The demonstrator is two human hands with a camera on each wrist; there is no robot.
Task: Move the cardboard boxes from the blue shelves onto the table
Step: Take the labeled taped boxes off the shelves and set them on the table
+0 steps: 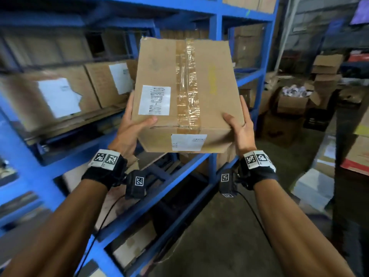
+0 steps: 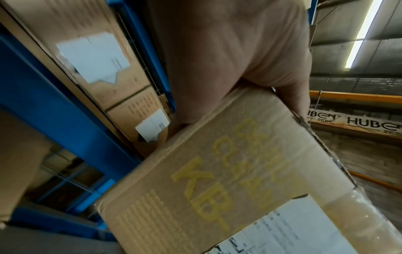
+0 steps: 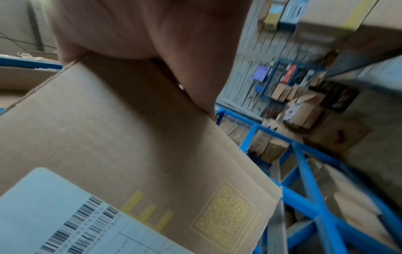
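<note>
Taking the taped cardboard box [image 1: 186, 94] as the landmark, nearest the viewer are two wrists with tagged black bands, and just beyond them both hands clamp the box's near corners. The left hand [image 1: 130, 124] grasps the near left corner, thumb curled over the top face beside a white label [image 1: 154, 100], fingers hidden along the side. The right hand [image 1: 240, 124] mirrors it at the near right corner, thumb on top and palm against the side wall. The wrist views confirm each palm pressed against a side panel. The box is aloft, touching no shelf, its far end tipped upward; its long axis, marked by the tape seam, runs straight away from the body, so its bulk lies beyond the fingers, neither hand nearer than the other. Behind and left of the box stand the blue shelves [image 1: 216, 23], with more cartons [image 1: 60, 94] resting on them. No table can be picked out with confidence; judging by this, the carry will need a turn away from the shelves.
</note>
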